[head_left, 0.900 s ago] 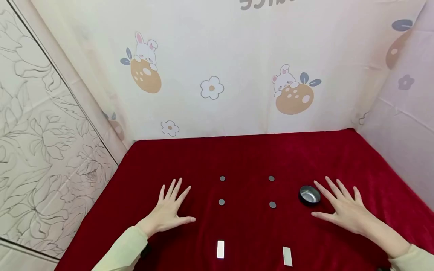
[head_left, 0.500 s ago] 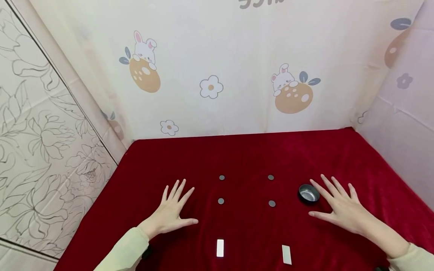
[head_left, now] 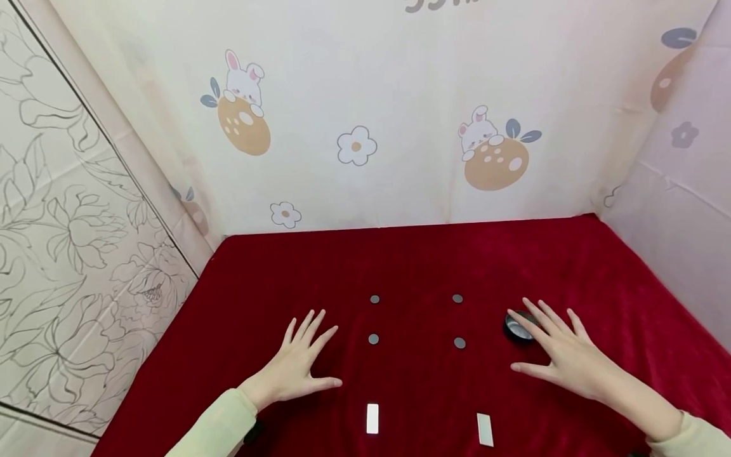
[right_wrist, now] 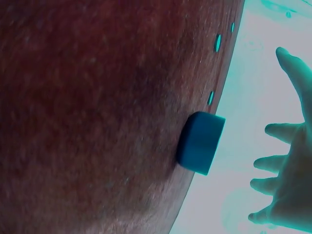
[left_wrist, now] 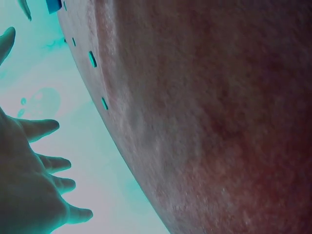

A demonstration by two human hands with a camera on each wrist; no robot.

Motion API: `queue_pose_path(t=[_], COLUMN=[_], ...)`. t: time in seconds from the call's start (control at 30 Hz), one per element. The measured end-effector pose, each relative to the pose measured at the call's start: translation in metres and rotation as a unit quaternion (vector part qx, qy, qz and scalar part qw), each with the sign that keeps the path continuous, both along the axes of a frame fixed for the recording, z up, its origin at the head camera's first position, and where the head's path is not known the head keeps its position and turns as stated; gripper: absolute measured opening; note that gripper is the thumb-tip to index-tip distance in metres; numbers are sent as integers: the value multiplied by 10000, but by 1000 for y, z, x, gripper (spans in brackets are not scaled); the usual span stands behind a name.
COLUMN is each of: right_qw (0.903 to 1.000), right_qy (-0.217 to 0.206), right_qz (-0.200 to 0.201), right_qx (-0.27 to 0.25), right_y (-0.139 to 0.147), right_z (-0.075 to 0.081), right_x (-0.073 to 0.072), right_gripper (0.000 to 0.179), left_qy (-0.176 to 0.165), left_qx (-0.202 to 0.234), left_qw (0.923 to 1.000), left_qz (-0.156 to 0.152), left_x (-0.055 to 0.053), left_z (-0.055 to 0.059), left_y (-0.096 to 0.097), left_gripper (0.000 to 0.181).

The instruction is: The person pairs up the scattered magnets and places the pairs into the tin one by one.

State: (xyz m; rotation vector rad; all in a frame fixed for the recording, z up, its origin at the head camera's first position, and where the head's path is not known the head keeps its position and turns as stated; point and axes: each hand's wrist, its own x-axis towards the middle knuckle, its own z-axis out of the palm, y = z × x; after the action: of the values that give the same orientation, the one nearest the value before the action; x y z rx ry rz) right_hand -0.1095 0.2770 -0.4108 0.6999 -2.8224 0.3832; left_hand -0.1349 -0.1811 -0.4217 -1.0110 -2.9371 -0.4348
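The right hand [head_left: 571,363] is drifting towards the dark dish [head_left: 516,331], its spread, empty fingers now partly screening it on the red cloth [head_left: 342,266]; the left hand [head_left: 293,372], splayed and empty, is edging in from the dish's left — so the four discs [head_left: 374,339] left of the dish are staying untouched

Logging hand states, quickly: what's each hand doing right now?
Left hand: open, spread, holding nothing.
Right hand: open, spread, holding nothing; it partly hides the small dish in the head view.
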Motion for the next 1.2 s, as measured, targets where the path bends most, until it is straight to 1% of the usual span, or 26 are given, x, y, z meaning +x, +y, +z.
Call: queue_pose_path(t=[0.1,0.23,0.43,0.6,0.67,0.77,0.9,1.03,1.1,1.2], right_qw=[9998,9987,9946,9911,9898,9895,9914,9909,9887,9846], right_qy=[90,288,561,572,507,329,63,-246,-420,-549], right_qz=[166,386,799,1043,1104,1099,1008,1060,1179,1371], right_qx=[-75,-184,-354,-592,-741,-881,-834,-796,-824,-937], right_y=[-4,-11,-20,-29,-32,-38,-42,-46,-47,-48], right_z=[0,2,4,3,3,2,0,-1,-2,-4], right_x=[1,1,2,8,11,16,20,21,21,21], right_gripper=[77,74,71,68,66,62,57,54,52,48], left_qy=[-47,-31,-45,-33,-110,-378,-697,-694,-630,-595], left_qx=[-23,21,117,296,322,372,411,405,403,403], left_qw=[9999,9993,9981,9961,9952,9940,9924,9922,9921,9912], left_qz=[-133,-370,-610,-835,-913,-958,-927,-957,-1006,-1110], left_x=[0,1,4,10,12,16,21,24,25,25], left_z=[-1,1,2,1,1,1,1,-2,-3,-4], left_y=[5,11,19,23,26,29,34,38,40,43], left_gripper=[85,84,81,75,73,70,68,63,61,58])
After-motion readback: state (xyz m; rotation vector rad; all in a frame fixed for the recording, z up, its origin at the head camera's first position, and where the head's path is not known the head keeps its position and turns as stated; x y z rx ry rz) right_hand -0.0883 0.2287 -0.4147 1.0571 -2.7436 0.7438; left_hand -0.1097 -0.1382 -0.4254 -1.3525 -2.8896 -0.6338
